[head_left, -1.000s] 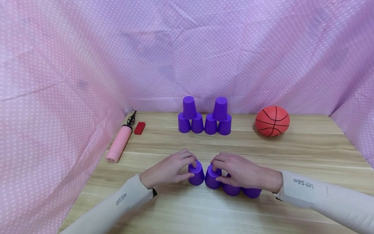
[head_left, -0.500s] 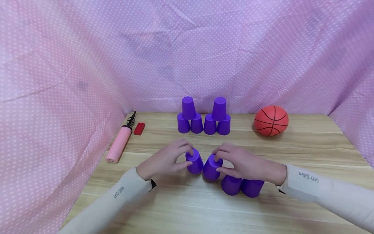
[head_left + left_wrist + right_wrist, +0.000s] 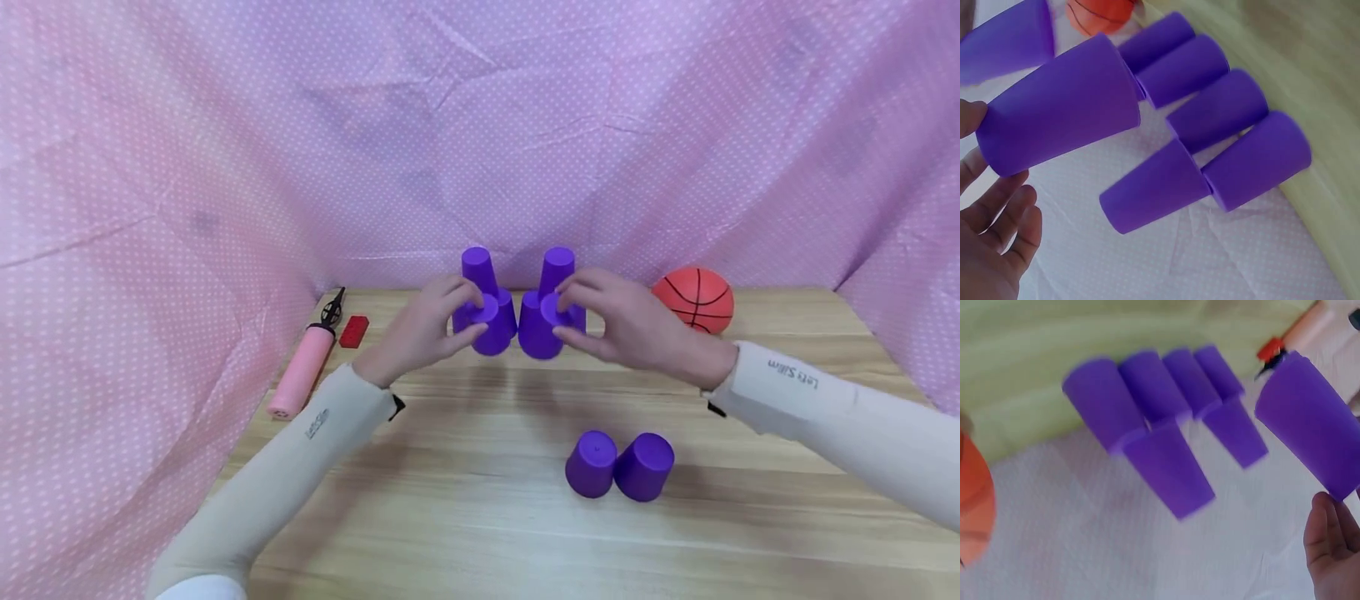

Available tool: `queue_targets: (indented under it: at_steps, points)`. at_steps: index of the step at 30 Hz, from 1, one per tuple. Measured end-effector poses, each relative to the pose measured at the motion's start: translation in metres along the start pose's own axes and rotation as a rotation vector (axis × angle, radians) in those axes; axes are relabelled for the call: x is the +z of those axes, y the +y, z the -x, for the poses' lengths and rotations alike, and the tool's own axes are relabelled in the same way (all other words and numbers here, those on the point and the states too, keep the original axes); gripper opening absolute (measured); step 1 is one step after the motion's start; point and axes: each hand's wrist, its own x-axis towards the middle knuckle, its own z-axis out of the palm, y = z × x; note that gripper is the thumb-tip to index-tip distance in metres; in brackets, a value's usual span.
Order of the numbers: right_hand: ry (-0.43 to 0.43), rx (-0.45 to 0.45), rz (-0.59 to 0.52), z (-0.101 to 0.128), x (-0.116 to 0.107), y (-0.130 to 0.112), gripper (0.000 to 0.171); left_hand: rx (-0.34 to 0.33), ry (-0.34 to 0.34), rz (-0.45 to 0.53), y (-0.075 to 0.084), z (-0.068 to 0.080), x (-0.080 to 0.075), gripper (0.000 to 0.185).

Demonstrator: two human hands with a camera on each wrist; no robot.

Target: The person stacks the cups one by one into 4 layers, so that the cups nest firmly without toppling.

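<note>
Pink dotted cloth walls in a wooden desk (image 3: 480, 517) on three sides.

Left hand (image 3: 423, 329): fingers (image 3: 457, 292) curled round an upside-down purple cup, the left held cup (image 3: 489, 327), pinched near its closed end and lifted off the desk. Right hand (image 3: 630, 325): fingers (image 3: 581, 287) clamped the same way on the right held cup (image 3: 542, 329).

Both held cups hang upright, long axis vertical, mouths down, side by side and close together, directly below the fingertips.

Key relation: the held cups sit just in front of the far cups (image 3: 517, 267), two small pyramids by the back cloth, each hand level with its own pyramid. Whether the held cups touch them cannot be told.

Nearer the person, two loose cups (image 3: 618, 465) stand touching, to the right.

Outward: basketball (image 3: 693, 296) far right; pink pump (image 3: 300, 375) and red block (image 3: 354, 331) far left.
</note>
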Motion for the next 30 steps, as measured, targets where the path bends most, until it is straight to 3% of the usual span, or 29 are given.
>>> queue_targets:
  at_steps: [6, 13, 21, 30]
  points:
    - [0.101, 0.038, 0.045, -0.032, -0.02, 0.016, 0.02, -0.041, 0.008, -0.055, -0.019, -0.039, 0.005, 0.024]
    - [0.163, 0.147, 0.125, -0.047, -0.036, 0.036, 0.018, -0.088, -0.025, -0.128, -0.035, -0.075, 0.013, 0.025]
    - [0.155, 0.248, 0.195, -0.054, -0.042, 0.057, 0.021, -0.198, -0.122, -0.149, -0.055, -0.091, 0.031, 0.024]
    - [0.037, 0.351, 0.181, -0.058, -0.035, 0.07, 0.022, -0.273, -0.181, -0.092, -0.061, -0.094, 0.041, 0.023]
